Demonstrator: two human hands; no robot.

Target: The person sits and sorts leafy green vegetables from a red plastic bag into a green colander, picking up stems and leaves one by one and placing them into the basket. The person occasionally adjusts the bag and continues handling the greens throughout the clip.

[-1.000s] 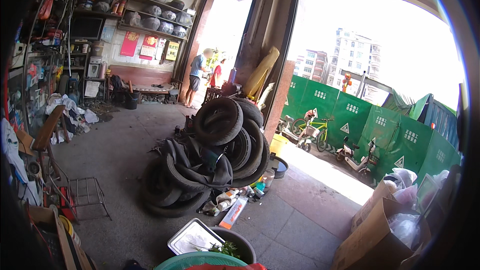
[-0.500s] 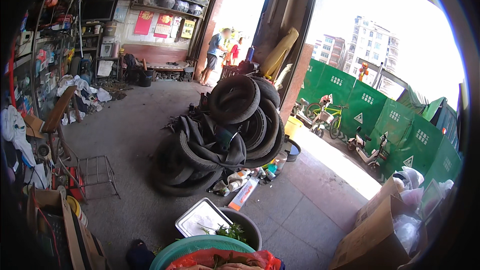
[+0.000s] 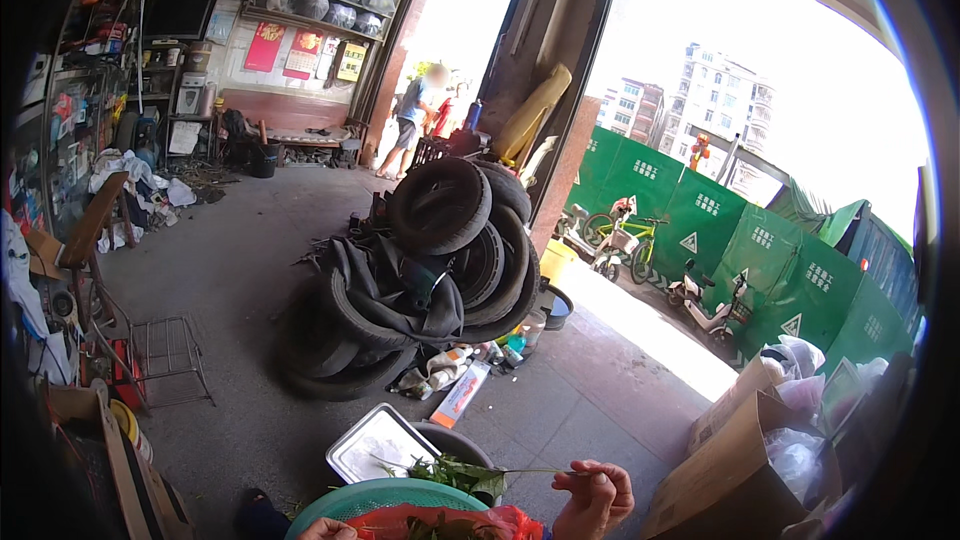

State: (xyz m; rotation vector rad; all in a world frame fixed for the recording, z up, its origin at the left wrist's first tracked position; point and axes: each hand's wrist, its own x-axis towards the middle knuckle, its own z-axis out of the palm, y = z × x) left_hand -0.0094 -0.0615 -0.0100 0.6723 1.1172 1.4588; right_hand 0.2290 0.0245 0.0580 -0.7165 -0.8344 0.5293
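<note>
Pinches a leafy green stem (image 3: 492,482) in the grip of the right hand (image 3: 597,500), thumb to fingertips, nearly level near the far right edge of a teal basket (image 3: 400,491), leaf end near the right rim of a grey basin (image 3: 474,444). Shows the left hand (image 3: 328,530) at the basket's left edge, beside a red plastic bag (image 3: 372,520); cannot tell whether spread or pinching. Next, loose greens (image 3: 448,472) in the basin and a pale rectangular tray (image 3: 382,442) at its left rim; beyond, heaped black tires (image 3: 440,206) on the floor.
</note>
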